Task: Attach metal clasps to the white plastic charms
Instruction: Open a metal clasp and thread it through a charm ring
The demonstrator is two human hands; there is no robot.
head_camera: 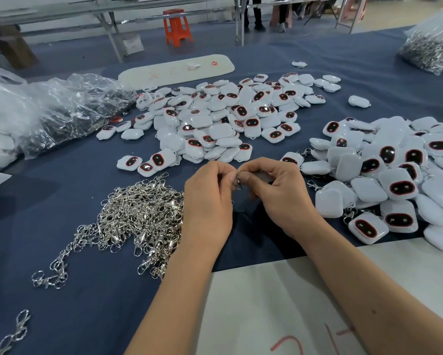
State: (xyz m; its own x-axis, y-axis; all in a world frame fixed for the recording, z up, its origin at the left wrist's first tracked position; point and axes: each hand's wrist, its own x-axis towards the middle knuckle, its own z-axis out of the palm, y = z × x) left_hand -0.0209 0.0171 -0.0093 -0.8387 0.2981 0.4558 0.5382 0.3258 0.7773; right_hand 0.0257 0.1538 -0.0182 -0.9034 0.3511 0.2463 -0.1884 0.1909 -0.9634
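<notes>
Both hands meet over the worktop [87,290]: left hand [206,201] and right hand [279,193], fingers curled, pinch one clasp [238,179]; clasp pile [138,216] at 9 o'clock.

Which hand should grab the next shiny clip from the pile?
Probably the left hand. The pile of metal clasps lies right beside it on the blue cloth. The right hand sits nearer the charms. Both hands pinch one clasp now.
</notes>
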